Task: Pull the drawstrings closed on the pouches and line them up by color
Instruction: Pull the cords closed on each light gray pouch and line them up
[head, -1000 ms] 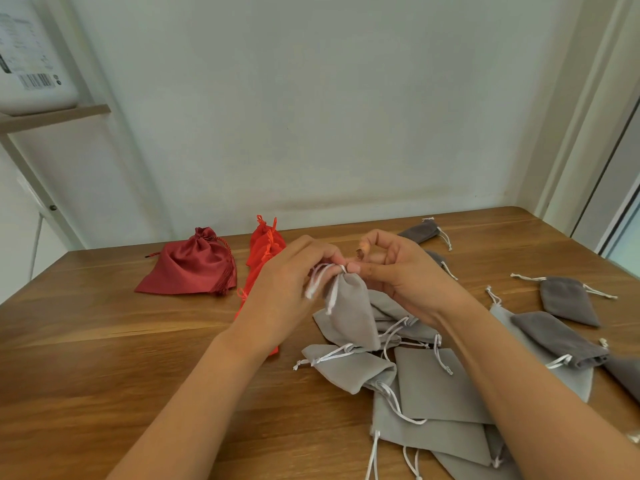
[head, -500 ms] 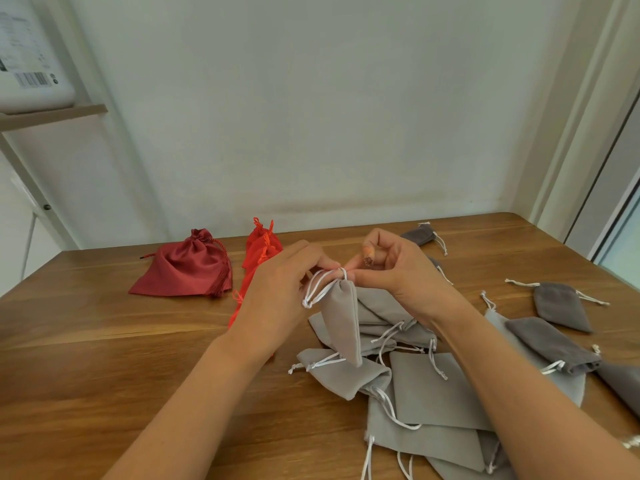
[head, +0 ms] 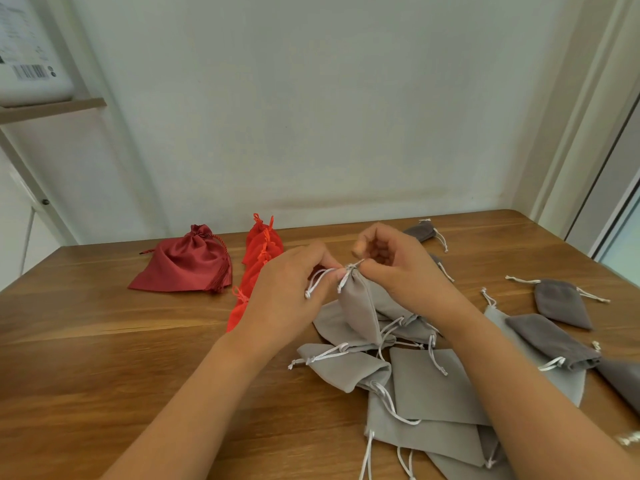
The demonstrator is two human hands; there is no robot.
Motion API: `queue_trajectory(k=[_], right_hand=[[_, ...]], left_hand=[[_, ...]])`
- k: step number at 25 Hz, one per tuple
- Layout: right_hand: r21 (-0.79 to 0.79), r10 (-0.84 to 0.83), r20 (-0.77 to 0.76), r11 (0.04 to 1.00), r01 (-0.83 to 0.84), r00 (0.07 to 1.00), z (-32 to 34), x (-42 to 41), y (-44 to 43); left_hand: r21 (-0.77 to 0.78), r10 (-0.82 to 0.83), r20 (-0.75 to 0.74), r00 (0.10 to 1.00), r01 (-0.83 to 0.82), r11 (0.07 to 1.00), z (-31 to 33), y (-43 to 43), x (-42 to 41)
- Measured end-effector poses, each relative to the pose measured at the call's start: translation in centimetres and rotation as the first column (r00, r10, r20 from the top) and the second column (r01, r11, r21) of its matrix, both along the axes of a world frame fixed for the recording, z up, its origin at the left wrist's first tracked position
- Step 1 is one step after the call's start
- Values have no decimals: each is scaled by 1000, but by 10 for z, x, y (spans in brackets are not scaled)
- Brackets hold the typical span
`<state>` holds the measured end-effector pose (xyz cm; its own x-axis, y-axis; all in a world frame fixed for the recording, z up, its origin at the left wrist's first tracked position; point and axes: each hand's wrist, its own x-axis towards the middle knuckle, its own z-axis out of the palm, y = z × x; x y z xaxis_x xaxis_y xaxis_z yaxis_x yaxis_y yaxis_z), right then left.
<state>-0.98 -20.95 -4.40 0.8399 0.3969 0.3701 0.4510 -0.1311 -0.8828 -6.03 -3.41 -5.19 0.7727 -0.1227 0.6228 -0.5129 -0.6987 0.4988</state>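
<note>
Over the middle of the wooden worktop (head: 104, 358) you've got one light grey velvet drawstring pouch (head: 360, 306) lifted off the pile, neck up, body hanging down. Your left hand (head: 287, 292) pinches the white cord (head: 317, 280) on its side, with the knotted end dangling below your fingers. Your right hand (head: 398, 268) is curled in and pinches right at the bunched-up neck. That split makes sense to me: one hand anchors, the other pulls, so the mouth cinches instead of the whole pouch sliding along. The neck looks nearly shut already.

Contents-wise, the held pouch hangs flat, so I'd guess it's empty, but you can't see inside. Same for the heap of light grey pouches (head: 433, 393) under your wrists, running toward the near edge. They lie flat and overlapping, cords loose, and several look not yet cinched.

The sorting looks half done:
- dark grey pouches (head: 561, 299) sit toward the right edge, some scattered, one up by the far edge
- orange-red pouches (head: 261, 247) run in a line back toward the far edge, just left of your left hand
- a bigger dark red satin pouch (head: 183, 265) sits left of them, gathered shut and puffier than the rest

I'd guess the light grey one you're holding gets its own row once it's tight.
</note>
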Motion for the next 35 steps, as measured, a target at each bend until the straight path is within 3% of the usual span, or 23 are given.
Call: queue_trajectory(k=[4, 13, 16, 18, 23, 28, 33, 35], right_hand=[[-103, 17, -23, 995, -19, 1000, 0, -3, 4], [266, 51, -225, 964, 11, 973, 4, -5, 5], [324, 84, -244, 946, 0, 966, 6, -6, 7], [295, 54, -200, 955, 7, 978, 6, -6, 5], [-20, -137, 115, 990, 140, 984, 8, -9, -2], [31, -113, 101, 993, 110, 988, 13, -7, -12], [-163, -194, 440, 943, 290, 877, 6, -7, -2], [-150, -227, 379, 942, 301, 897, 5, -7, 1]], left_hand=[[-57, 26, -31, 999, -27, 998, -2, -1, 1], [-65, 74, 46, 996, -71, 995, 4, 3, 0], [-94, 54, 48, 997, -50, 994, 5, 1, 0], [-139, 36, 25, 999, -32, 990, 5, -1, 0], [-131, -2, -14, 1000, 0, 991, -1, -10, -1], [-223, -27, -24, 999, 21, 974, 2, -8, 0], [-206, -62, 16, 998, 64, 977, 2, -18, -8], [-241, -74, 21, 997, 77, 967, 3, -19, -9]])
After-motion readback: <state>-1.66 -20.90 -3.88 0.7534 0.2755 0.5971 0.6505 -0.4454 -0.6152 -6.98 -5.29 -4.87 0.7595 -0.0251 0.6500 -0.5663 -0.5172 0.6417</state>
